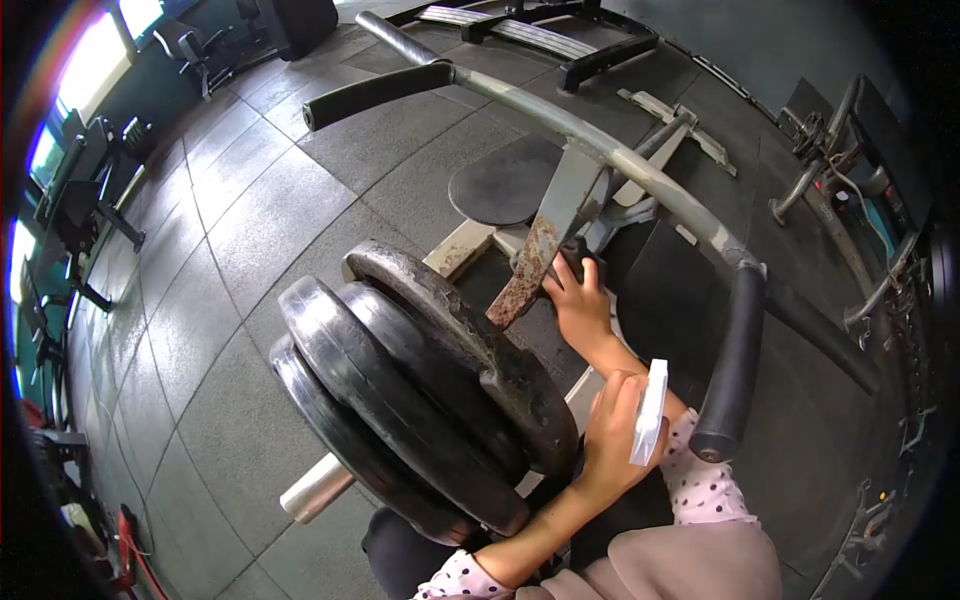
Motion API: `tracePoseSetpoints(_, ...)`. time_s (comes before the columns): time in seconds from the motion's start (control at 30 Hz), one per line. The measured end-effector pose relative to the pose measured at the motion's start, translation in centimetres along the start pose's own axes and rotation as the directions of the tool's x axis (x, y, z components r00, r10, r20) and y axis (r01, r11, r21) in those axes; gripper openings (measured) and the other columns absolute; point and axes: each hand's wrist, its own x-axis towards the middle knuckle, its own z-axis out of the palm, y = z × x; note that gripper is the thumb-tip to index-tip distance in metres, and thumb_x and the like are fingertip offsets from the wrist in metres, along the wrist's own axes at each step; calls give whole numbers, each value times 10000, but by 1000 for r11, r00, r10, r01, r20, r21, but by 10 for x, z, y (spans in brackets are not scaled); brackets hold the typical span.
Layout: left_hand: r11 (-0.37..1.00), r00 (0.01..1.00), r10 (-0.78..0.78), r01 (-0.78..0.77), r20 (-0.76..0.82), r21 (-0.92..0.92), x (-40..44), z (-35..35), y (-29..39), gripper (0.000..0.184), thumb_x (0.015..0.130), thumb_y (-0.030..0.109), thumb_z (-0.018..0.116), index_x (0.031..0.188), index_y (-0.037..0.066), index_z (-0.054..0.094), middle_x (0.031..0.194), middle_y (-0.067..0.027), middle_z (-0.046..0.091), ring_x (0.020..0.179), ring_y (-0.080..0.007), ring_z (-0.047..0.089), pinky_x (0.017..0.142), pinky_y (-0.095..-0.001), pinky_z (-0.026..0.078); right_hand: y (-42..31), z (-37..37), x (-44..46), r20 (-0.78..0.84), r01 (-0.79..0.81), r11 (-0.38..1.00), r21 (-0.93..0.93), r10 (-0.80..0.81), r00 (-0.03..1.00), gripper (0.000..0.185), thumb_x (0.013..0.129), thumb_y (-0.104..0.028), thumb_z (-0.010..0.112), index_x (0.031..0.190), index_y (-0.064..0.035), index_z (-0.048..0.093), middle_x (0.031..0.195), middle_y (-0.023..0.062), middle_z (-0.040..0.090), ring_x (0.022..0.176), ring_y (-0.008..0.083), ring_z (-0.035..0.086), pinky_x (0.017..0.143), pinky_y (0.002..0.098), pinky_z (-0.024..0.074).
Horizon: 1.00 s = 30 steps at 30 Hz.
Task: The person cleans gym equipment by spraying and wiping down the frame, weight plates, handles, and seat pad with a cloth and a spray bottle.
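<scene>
My left hand (622, 430) comes from the lower left, its fingers wrapped round a narrow white and translucent plastic object (650, 415). Beyond it, my right hand (580, 300) reaches up to the machine's rusty grey upright (540, 250). The fingers of that hand bend over something dark beside the upright, which I cannot make out. Left of both hands, several black weight plates (400, 380) stand on a metal bar (315, 490). A long handlebar (640, 170) with black grips passes above my hands.
A round black seat pad (505, 180) lies behind the plates. One black grip (730, 360) hangs down right of my forearms. Another machine (850, 200) stands at the right, a bench (95, 190) at the left, and a metal frame (610, 60) at the back.
</scene>
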Motion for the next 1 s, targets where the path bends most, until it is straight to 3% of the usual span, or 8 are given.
tracePoseSetpoints(0.07, 993, 999, 8, -4, -31, 114, 0, -1, 1, 405, 684, 18, 655, 1072, 3, 537, 960, -153, 508, 873, -378, 526, 751, -443, 421, 1, 4, 6, 123, -48, 995, 86, 37, 992, 399, 743, -52, 608, 1126, -165, 615, 1386, 7, 420, 1054, 374, 473, 687, 400, 570)
tracePoseSetpoints(0.27, 996, 998, 62, -61, 18, -64, 3, 2, 0, 406, 713, 118, 724, 1034, -25, 521, 922, -159, 491, 834, -331, 544, 729, -363, 433, 10, -23, -17, 156, -1, 944, 330, -53, 986, 438, 700, -102, 652, 1132, -176, 655, 1398, -29, 444, 944, 331, 507, 704, 377, 547)
tracePoseSetpoints(0.37, 993, 999, 32, -32, -1, -117, 4, 1, 4, 355, 677, -36, 605, 1026, -14, 542, 907, -159, 502, 808, -363, 525, 743, -435, 433, 28, -22, -31, 129, -124, 810, 573, 60, 990, 455, 723, -111, 597, 1177, -121, 637, 1321, 47, 539, 965, 318, 567, 831, 367, 514)
tracePoseSetpoints(0.53, 999, 992, 8, -15, -129, -48, 6, -1, 5, 342, 679, -58, 588, 1013, -20, 526, 909, -180, 491, 828, -371, 501, 739, -442, 422, 71, -61, -70, 496, -610, 143, 780, 453, 741, 489, 745, -86, 515, 1210, 53, 575, 1217, 122, 606, 1085, 189, 559, 931, 287, 427)
tracePoseSetpoints(0.6, 997, 987, 63, -57, -149, 44, 11, -4, 8, 368, 670, -68, 589, 1030, -32, 520, 924, -188, 494, 851, -375, 493, 747, -440, 418, 93, -35, -116, 279, -532, 273, 801, 617, 736, 480, 767, -94, 502, 1217, 60, 570, 1214, 95, 604, 1076, 183, 551, 944, 275, 405)
tracePoseSetpoints(0.73, 989, 978, 129, -116, -162, 87, 14, -7, 15, 373, 662, -72, 600, 1024, -46, 512, 924, -192, 490, 843, -371, 489, 743, -436, 414, 82, -85, -159, 432, -581, 14, 814, 654, 621, 447, 904, -262, 603, 1216, 52, 541, 1133, 102, 620, 976, 171, 577, 918, 291, 438)
tracePoseSetpoints(0.87, 994, 979, 64, -44, -195, 104, 14, -7, 17, 363, 670, -62, 613, 1016, -32, 508, 927, -178, 482, 862, -358, 483, 750, -429, 392, 79, -94, -176, 427, -639, 106, 762, 659, 619, 401, 961, -216, 531, 1257, 54, 520, 1208, 104, 591, 1080, 179, 544, 975, 299, 401)
tracePoseSetpoints(1.0, 993, 973, -18, 44, -230, 107, 15, -6, 17, 368, 683, -42, 612, 1032, -12, 500, 928, -159, 475, 884, -343, 477, 778, -421, 365, 90, -83, -170, 294, -418, 60, 906, 622, 726, 396, 976, -172, 484, 1301, 55, 494, 1253, 116, 568, 1130, 182, 527, 994, 292, 380)
